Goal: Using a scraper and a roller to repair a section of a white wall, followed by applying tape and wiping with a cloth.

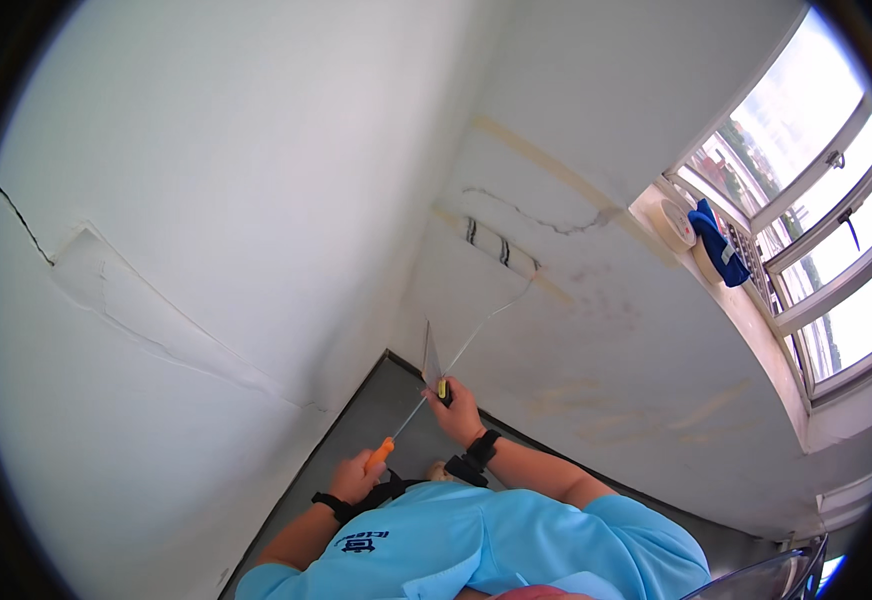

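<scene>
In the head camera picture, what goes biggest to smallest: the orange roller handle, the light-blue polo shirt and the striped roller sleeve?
1. Light-blue polo shirt: biggest by far, helped by being close to the camera.
2. Striped roller sleeve.
3. Orange roller handle: smallest, though the left hand hides some.

Two white walls, a left wall and a right wall, meet in a corner above a grey floor. A dark crack splits the left one; beige bands mark the other. Daylight enters through white-framed windows above a pale sill.
</scene>
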### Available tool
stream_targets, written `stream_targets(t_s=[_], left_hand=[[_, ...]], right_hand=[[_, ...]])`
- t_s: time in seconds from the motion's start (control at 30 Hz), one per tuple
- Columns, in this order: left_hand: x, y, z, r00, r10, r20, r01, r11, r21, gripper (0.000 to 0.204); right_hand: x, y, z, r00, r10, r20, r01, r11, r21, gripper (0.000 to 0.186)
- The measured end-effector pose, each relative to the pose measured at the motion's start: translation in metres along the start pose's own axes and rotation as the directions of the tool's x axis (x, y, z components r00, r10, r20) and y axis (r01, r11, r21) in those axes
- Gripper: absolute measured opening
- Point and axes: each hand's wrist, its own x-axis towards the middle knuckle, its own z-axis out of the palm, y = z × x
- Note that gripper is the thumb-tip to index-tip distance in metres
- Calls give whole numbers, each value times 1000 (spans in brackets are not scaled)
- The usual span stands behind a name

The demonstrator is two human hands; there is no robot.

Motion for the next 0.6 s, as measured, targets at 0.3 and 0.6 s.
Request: stream_targets(t_s=[0.3, 0.6], left_hand=[[-2, 39, -18, 990, 130, -56, -131, 991, -3, 30], [2, 52, -39, 985, 150, -83, -157, 984, -81, 26]], right_hand=[[6, -22, -2, 987, -148, -65, 159, 964, 214, 7], [17, -69, -7, 976, -205, -76, 218, 907, 359, 17]])
